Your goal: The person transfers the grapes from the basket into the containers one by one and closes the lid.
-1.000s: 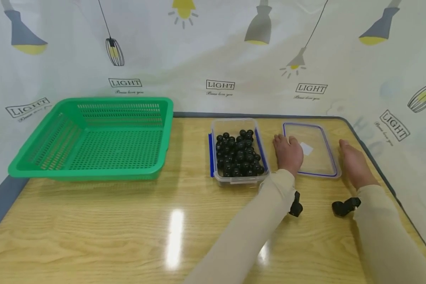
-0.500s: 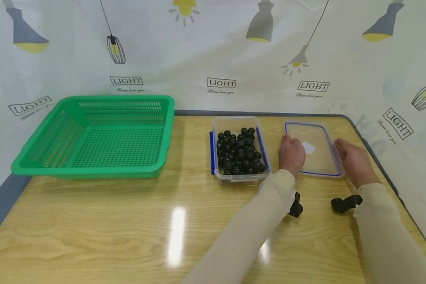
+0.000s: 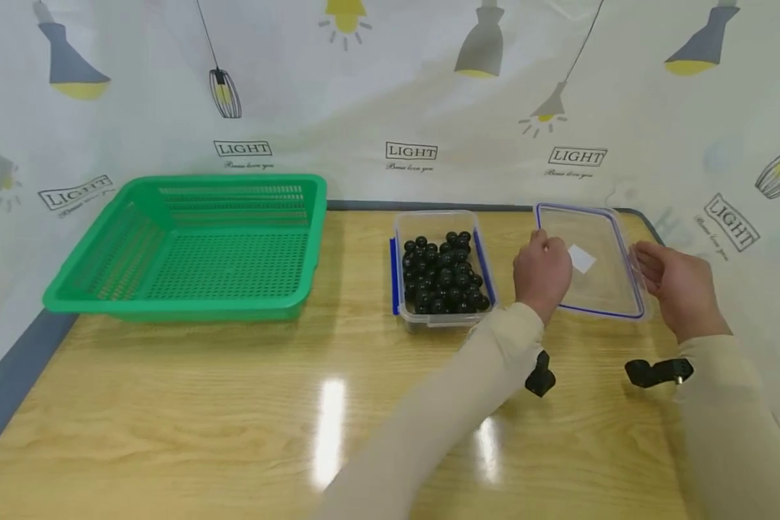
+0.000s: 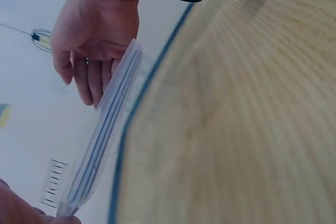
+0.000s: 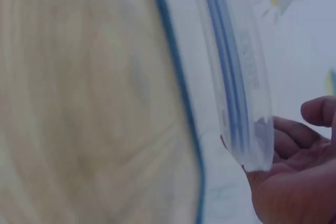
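Observation:
A clear plastic lid (image 3: pixel 601 282) with a blue seal line and a white label is held up off the table, seen edge-on in the left wrist view. My left hand (image 3: pixel 542 273) pinches its left edge; in the left wrist view only part of that hand (image 4: pixel 26 208) shows. At the lid's right edge is my right hand (image 3: pixel 681 289), its fingers straight and thumb apart in the right wrist view, the lid's corner (image 5: pixel 260 150) right against the fingers. Left of the hands stands a clear box (image 3: pixel 445 320) with blue side clips, holding many round black fruits (image 3: pixel 447 278).
A large green plastic basket (image 3: pixel 221 310) with slotted walls stands at the left on the wooden table (image 3: pixel 234 404). A printed wall sheet (image 3: pixel 364 87) rises behind the table's back edge and along the right. Each wrist wears a black camera (image 3: pixel 541 375).
My left hand has gone from straight fingers to pinching the lid's edge. The lid has come up off the table, and the right hand has moved in against its right edge.

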The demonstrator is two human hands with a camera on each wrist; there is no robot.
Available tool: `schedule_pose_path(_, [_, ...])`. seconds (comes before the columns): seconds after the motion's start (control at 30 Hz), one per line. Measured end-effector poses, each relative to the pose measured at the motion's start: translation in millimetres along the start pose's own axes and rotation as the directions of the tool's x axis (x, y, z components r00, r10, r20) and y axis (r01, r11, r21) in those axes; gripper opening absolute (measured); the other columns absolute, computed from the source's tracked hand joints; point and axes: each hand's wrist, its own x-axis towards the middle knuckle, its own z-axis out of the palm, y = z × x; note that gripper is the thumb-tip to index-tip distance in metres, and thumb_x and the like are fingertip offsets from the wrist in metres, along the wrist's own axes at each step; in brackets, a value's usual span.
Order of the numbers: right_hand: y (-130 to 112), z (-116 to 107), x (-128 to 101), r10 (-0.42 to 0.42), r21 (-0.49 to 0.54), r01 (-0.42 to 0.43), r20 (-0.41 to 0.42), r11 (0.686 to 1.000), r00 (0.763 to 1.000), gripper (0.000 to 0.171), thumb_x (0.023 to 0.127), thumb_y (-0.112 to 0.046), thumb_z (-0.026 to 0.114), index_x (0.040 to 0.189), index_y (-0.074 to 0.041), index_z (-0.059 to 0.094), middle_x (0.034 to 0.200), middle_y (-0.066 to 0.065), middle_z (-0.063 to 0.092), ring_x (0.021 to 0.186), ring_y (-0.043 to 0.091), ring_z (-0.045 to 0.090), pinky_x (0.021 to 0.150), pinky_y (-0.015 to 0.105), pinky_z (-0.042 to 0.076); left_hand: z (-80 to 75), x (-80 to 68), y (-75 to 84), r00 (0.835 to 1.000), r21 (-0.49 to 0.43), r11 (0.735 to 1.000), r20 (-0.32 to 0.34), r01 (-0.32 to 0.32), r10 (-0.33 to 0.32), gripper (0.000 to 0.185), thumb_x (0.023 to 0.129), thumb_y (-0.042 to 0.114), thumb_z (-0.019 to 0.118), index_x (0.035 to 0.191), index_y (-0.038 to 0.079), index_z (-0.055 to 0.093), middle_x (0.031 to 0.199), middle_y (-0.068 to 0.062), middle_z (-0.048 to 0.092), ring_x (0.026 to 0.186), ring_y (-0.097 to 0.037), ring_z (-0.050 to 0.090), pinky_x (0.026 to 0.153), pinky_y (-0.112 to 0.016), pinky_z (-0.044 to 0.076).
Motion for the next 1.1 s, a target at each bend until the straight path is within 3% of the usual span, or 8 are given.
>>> schedule_pose_path(0.1, [-6, 14, -6, -0.019, 0.044, 0.018, 0.014, 0.999, 1.000, 0.017, 0.099, -0.022, 0.061, 0.094, -0.018, 0.076, 0.095, -0.002, 0.073, 0.091, 0.007, 0.069, 0.076, 0.020, 0.053, -18.9, 0.5, 9.0, 1.000, 0.008, 1.000, -0.013, -0.027, 0.027, 0.040, 0.100, 0.026, 0.035, 0.080, 0.010, 0.066, 0.057, 0.001, 0.046, 0.042, -0.014, 0.021, 0.043, -0.028, 0.027])
schedule_pose_path(0.27, [-14, 46, -13, -0.091, 0.036, 0.089, 0.036, 0.995, 0.995, 0.018, 0.099, -0.020, 0.060, 0.094, -0.014, 0.076, 0.094, 0.002, 0.074, 0.089, 0.011, 0.070, 0.076, 0.023, 0.053, -55.3, 6.7, 22.1, 1.000, -0.012, 1.000, -0.026, -0.010, 0.009, 0.052, 0.101, 0.030, 0.035, 0.051, 0.015, 0.033, 0.045, 0.003, 0.026, 0.038, -0.012, 0.017, 0.037, -0.027, 0.018])
schedule_pose_path(0.37, [-18, 68, -16, -0.115, 0.024, 0.114, 0.041, 0.993, 0.992, 0.017, 0.099, -0.019, 0.060, 0.098, -0.012, 0.076, 0.095, 0.001, 0.073, 0.091, 0.010, 0.070, 0.078, 0.023, 0.053, -80.3, 8.9, 28.5, 0.999, -0.030, 0.999, -0.030, 0.011, -0.012, 0.050, 0.102, 0.030, 0.039, 0.059, 0.011, 0.057, 0.063, 0.007, 0.055, 0.039, -0.013, 0.020, 0.040, -0.027, 0.023])
schedule_pose_path(0.5, [-21, 97, -22, -0.134, -0.049, 0.137, 0.066, 0.989, 0.989, 0.031, 0.100, -0.020, 0.058, 0.120, 0.002, 0.065, 0.095, -0.001, 0.073, 0.094, 0.010, 0.069, 0.081, 0.024, 0.052, -114.8, 8.0, 35.0, 0.999, -0.066, 0.997, -0.030, 0.025, -0.028, 0.045, 0.103, 0.030, 0.044, 0.066, 0.010, 0.058, 0.076, 0.005, 0.058, 0.042, -0.013, 0.025, 0.045, -0.027, 0.029])
schedule_pose_path(0.73, [-20, 146, -27, -0.132, -0.320, 0.161, 0.111, 0.934, 0.985, 0.051, 0.103, -0.026, 0.050, 0.135, 0.015, 0.048, 0.112, 0.004, 0.067, 0.105, 0.015, 0.063, 0.079, 0.023, 0.053, -165.9, -0.3, 35.8, 0.997, -0.044, 0.999, -0.076, -0.001, -0.003, 0.048, 0.102, 0.026, 0.044, 0.057, 0.015, 0.031, 0.052, 0.001, 0.023, 0.046, -0.015, 0.018, 0.048, -0.030, 0.024])
schedule_pose_path(0.9, [-12, 169, -30, -0.152, -0.339, 0.180, 0.108, 0.923, 0.983, 0.049, 0.104, -0.024, 0.046, 0.132, 0.016, 0.051, 0.132, 0.027, 0.055, 0.111, 0.019, 0.063, 0.079, 0.024, 0.053, -186.8, -6.2, 30.2, 0.992, -0.072, 0.997, -0.123, 0.025, -0.034, 0.036, 0.100, 0.025, 0.048, 0.092, 0.003, 0.076, 0.079, -0.005, 0.068, 0.066, -0.016, 0.060, 0.063, -0.027, 0.048])
schedule_pose_path(0.97, [-10, 176, -33, -0.150, -0.315, 0.179, 0.114, 0.932, 0.982, 0.047, 0.104, -0.021, 0.045, 0.131, 0.017, 0.050, 0.133, 0.031, 0.052, 0.110, 0.019, 0.064, 0.080, 0.025, 0.052, -194.0, -8.9, 27.3, 0.990, -0.091, 0.995, -0.132, 0.034, -0.046, 0.035, 0.100, 0.026, 0.050, 0.119, 0.006, 0.072, 0.102, -0.009, 0.072, 0.085, -0.020, 0.068, 0.074, -0.031, 0.054])
schedule_pose_path(1.1, [-7, 189, -37, -0.130, -0.368, 0.177, 0.149, 0.913, 0.980, 0.047, 0.105, -0.021, 0.043, 0.132, 0.016, 0.051, 0.131, 0.030, 0.054, 0.110, 0.020, 0.064, 0.083, 0.025, 0.051, -208.4, -12.8, 20.2, 0.981, -0.063, 0.997, -0.187, 0.031, -0.043, 0.033, 0.098, 0.027, 0.054, 0.112, 0.004, 0.075, 0.095, -0.010, 0.073, 0.080, -0.019, 0.067, 0.073, -0.033, 0.054])
